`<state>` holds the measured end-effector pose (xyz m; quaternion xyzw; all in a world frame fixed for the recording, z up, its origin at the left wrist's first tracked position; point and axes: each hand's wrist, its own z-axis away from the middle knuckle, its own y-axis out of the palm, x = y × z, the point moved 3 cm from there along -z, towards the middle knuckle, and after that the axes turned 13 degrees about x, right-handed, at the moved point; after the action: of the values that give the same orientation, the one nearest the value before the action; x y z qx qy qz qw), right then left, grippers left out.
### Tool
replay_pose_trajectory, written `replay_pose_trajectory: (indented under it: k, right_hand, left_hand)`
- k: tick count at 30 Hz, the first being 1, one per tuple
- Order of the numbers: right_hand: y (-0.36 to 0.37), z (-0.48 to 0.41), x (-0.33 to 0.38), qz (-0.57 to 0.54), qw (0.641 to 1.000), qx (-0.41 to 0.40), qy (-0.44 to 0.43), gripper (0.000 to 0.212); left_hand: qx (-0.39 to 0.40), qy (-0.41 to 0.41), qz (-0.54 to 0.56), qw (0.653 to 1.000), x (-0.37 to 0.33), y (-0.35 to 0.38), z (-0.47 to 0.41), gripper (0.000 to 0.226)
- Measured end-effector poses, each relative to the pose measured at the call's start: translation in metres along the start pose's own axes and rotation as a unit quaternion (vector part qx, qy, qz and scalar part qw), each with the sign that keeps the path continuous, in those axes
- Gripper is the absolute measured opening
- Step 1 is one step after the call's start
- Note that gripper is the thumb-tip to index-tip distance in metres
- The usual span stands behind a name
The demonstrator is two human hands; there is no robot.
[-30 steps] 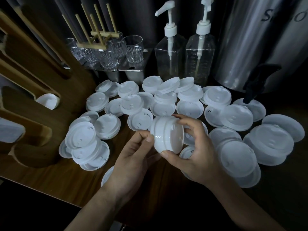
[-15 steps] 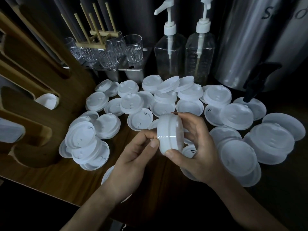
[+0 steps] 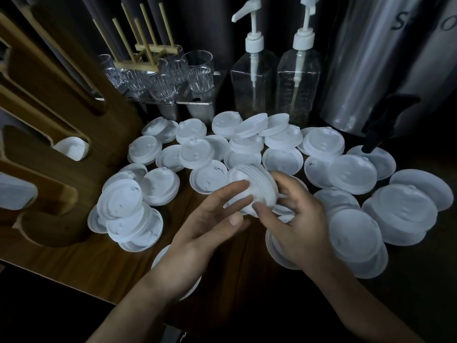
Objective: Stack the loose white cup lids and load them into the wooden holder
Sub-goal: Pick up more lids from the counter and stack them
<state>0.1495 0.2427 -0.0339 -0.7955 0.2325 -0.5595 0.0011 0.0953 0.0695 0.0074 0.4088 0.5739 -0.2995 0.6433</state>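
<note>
A short stack of white cup lids (image 3: 259, 184) tilts on its side just above the wooden counter (image 3: 74, 258) at centre. My right hand (image 3: 299, 224) grips it, thumb on the near rim and fingers curled over the far side. My left hand (image 3: 207, 231) has straight fingers touching the stack's left face. Many loose white lids (image 3: 353, 174) lie scattered and overlapping across the counter around both hands. The wooden holder (image 3: 49, 115) stands at the left, and lids show in two of its slots (image 3: 71, 148).
Clear glasses (image 3: 200, 73) and a wooden stick rack (image 3: 146, 50) stand at the back left. Two pump bottles (image 3: 254, 78) are at back centre. A steel urn (image 3: 385, 58) with a black tap (image 3: 385, 122) overhangs lids at the right.
The stack has tipped from standing on edge to leaning and moved slightly down. My left hand's fingers have straightened and slid up onto its face.
</note>
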Motion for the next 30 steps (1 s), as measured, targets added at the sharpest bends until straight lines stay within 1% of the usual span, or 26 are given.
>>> replay_pose_trajectory:
  k: [2,4,6,7,8,10,11,13,15,16,19,21,25,27,30]
  right_hand:
    - [-0.002,0.0,-0.004,-0.033,0.998,-0.021,0.039,0.038]
    - [-0.003,0.001,-0.008,-0.043,0.996,-0.032,0.072,0.035]
    - [-0.003,0.001,-0.012,-0.046,0.994,-0.028,0.093,0.031]
    - [-0.002,0.001,-0.013,-0.047,0.994,-0.024,0.1,0.03]
    - [-0.002,0.001,-0.014,-0.047,0.993,-0.021,0.107,0.029]
    - [-0.002,0.0,-0.014,-0.048,0.992,-0.018,0.116,0.027]
    - [-0.002,0.0,-0.015,-0.049,0.992,-0.017,0.119,0.026]
    - [-0.001,0.0,-0.016,-0.045,0.991,-0.015,0.122,0.025]
    - [-0.001,0.0,-0.017,-0.036,0.992,-0.015,0.124,0.025]
    - [0.0,0.0,-0.018,-0.031,0.992,-0.016,0.123,0.025]
    - [0.0,0.001,-0.017,-0.023,0.993,-0.016,0.117,0.025]
    - [0.0,0.001,-0.017,-0.019,0.993,-0.013,0.117,0.024]
    - [-0.001,0.0,-0.017,-0.023,0.992,-0.011,0.12,0.023]
    - [-0.001,0.0,-0.017,-0.03,0.992,-0.008,0.123,0.024]
    - [-0.001,0.0,-0.016,-0.04,0.992,-0.005,0.123,0.025]
  left_hand:
    - [-0.013,0.002,-0.048,0.999,-0.003,-0.008,0.002,0.048]
    - [-0.037,-0.002,-0.104,0.994,-0.006,-0.021,0.006,0.035]
    - [-0.059,-0.027,-0.166,0.984,-0.008,-0.036,0.013,0.031]
    - [-0.068,-0.048,-0.218,0.972,-0.009,-0.044,0.016,0.028]
    - [-0.075,-0.071,-0.29,0.951,-0.01,-0.052,0.021,0.027]
    - [-0.08,-0.106,-0.45,0.883,-0.012,-0.067,0.031,0.031]
    - [-0.075,-0.117,-0.507,0.85,-0.013,-0.072,0.034,0.032]
    - [-0.056,-0.149,-0.577,0.801,-0.014,-0.078,0.04,0.03]
    - [-0.038,-0.186,-0.613,0.767,-0.015,-0.081,0.043,0.026]
    - [-0.028,-0.2,-0.621,0.757,-0.015,-0.081,0.044,0.025]
    - [-0.002,-0.233,-0.634,0.738,-0.01,-0.077,0.041,0.023]
    - [0.0,-0.25,-0.639,0.728,-0.007,-0.076,0.038,0.022]
    - [0.007,-0.251,-0.633,0.732,-0.001,-0.078,0.036,0.016]
    - [0.01,-0.252,-0.62,0.743,0.002,-0.082,0.034,0.013]
    - [-0.013,-0.229,-0.566,0.792,0.006,-0.086,0.029,0.015]
